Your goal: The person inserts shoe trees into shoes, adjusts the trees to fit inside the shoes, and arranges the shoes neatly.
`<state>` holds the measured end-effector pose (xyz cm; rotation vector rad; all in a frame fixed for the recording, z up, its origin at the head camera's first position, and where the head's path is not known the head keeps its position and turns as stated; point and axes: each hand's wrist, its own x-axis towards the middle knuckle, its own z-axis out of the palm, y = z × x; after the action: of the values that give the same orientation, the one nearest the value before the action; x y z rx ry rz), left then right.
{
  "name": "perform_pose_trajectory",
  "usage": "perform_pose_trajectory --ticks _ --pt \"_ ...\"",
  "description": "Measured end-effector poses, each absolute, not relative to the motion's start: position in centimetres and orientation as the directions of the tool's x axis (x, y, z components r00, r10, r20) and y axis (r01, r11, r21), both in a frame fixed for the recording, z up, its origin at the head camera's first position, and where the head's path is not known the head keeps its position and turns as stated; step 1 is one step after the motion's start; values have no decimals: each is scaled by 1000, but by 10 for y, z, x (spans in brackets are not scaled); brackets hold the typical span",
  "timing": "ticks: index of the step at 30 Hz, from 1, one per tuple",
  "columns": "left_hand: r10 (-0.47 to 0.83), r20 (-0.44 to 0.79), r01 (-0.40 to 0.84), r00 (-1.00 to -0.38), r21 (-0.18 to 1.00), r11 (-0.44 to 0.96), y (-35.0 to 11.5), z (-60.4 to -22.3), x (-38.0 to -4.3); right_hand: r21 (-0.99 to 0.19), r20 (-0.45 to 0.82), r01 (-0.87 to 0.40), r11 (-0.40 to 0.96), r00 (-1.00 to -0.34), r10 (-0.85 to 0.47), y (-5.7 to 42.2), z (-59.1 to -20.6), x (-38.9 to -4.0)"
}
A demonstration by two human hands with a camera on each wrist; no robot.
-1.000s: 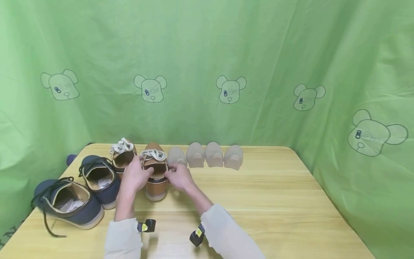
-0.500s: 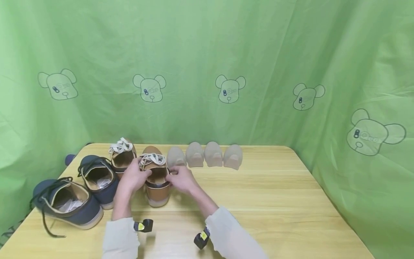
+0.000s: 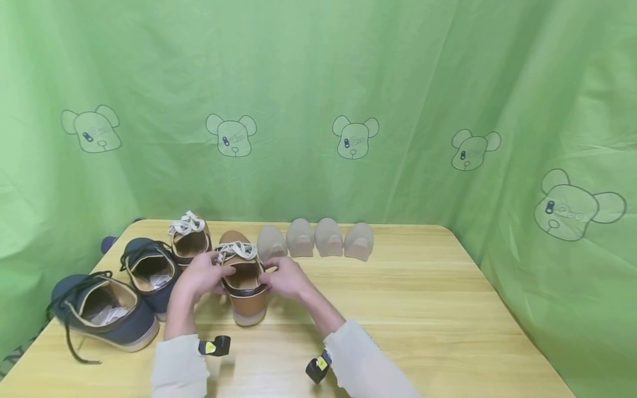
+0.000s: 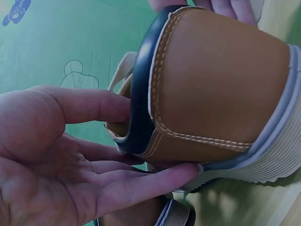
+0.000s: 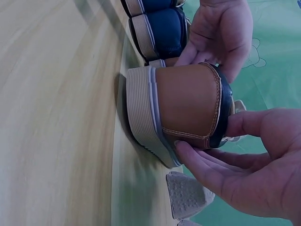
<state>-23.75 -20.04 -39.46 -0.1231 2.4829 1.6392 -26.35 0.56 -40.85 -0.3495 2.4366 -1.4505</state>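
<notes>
Between my two hands is a brown shoe (image 3: 249,304) with white laces and a dark collar, its toe pointing away from me. My left hand (image 3: 201,276) grips its left side, the thumb over the collar into the opening and the fingers along the outside. On the opposite side my right hand (image 3: 288,279) pinches the collar, thumb inside. In the left wrist view the brown heel (image 4: 216,84) fills much of the picture above the left fingers. The right wrist view shows the ribbed sole (image 5: 141,108) close over the table. A matching brown shoe (image 3: 191,243) stands behind my left hand.
Two navy shoes, a nearer one (image 3: 106,315) and a farther one (image 3: 151,273), stand at the left with dark laces. Several grey shoe-tree-like inserts (image 3: 328,237) line the back edge of the wooden table (image 3: 423,320). A green curtain (image 3: 318,72) hangs behind and at the sides.
Both hands have drawn the brown shoe toward me and slightly to the right, away from the back edge. The navy shoes, the other brown shoe and the grey inserts stay put.
</notes>
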Motion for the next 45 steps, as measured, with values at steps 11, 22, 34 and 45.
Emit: perform_pose_trajectory --ticks 11,22,34,45 --pt "27 -168 -143 -985 904 404 -202 -393 -236 -921 -158 13 389 -926 -344 1 -410 -264" --pt "0 -164 -153 -986 922 354 -202 -397 -239 -914 -155 22 406 -942 -298 -3 -414 -267" --pt "-54 -137 -147 -989 943 298 -204 -395 -239 -907 -97 -37 419 -951 -293 -10 -410 -266" --pt "-94 -70 -93 -993 959 267 -195 -376 -233 -925 1 -114 362 -955 -298 1 -392 -267"
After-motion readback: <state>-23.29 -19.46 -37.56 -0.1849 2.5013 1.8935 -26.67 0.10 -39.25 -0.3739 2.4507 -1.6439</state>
